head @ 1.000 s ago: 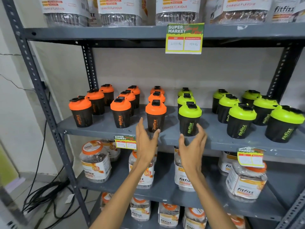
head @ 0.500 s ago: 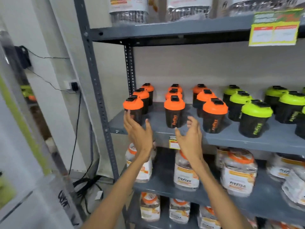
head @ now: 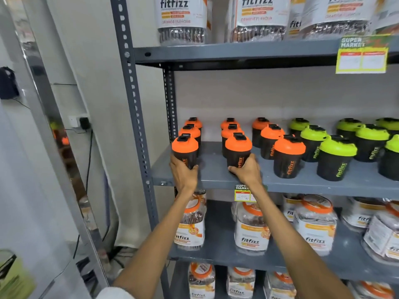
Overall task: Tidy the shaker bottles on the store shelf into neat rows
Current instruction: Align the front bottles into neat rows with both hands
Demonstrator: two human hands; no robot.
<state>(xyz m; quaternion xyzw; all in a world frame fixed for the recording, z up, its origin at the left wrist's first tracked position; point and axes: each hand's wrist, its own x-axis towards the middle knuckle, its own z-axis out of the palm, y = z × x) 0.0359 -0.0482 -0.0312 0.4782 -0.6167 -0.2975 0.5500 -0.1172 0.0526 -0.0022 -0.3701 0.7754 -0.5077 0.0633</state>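
Observation:
Black shaker bottles stand on the grey middle shelf (head: 216,175): orange-lidded ones on the left, green-lidded ones (head: 336,158) on the right. My left hand (head: 183,175) grips the base of the front-left orange-lidded bottle (head: 184,147) at the shelf's left end. My right hand (head: 246,171) grips the base of the front orange-lidded bottle (head: 238,149) of the second row. Two more orange bottles stand behind each held one. A third orange row (head: 288,156) runs slanted to the right.
A perforated grey upright (head: 133,117) bounds the shelf on the left. Large fitfizz jars (head: 251,229) fill the shelves below and the shelf above (head: 183,18). Price tags hang at the shelf edges (head: 243,193). Cables lie on the floor at the lower left.
Both hands moved left along the shelf and closed on the two front orange-lidded bottles; they were open and empty before. The view also swung left.

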